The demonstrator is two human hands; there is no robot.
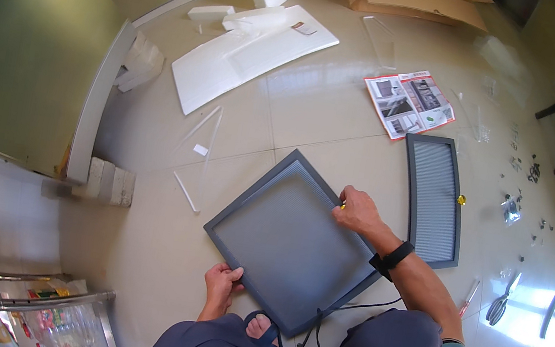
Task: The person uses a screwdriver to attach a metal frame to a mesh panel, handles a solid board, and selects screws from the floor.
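Note:
A square dark-framed mesh panel (285, 240) lies turned cornerwise on the floor before my knees. Its lower left edge is gripped by my left hand (221, 289), thumb on top of the frame. At the upper right edge my right hand (359, 210) has its fingers closed on a small gold knob (343, 206), mostly hidden by the fingertips. A narrower mesh panel (437, 199) with the same dark frame lies to the right, a gold knob (462, 200) at its outer edge.
An instruction leaflet (412, 104), white foam sheets (252, 60) and a cardboard box (413, 2) lie farther off. Loose screws and fittings (534, 171), scissors (502, 300) and a screwdriver (469, 298) are at right. A metal rack (39, 303) stands lower left; a black cord (362, 305) runs by my knee.

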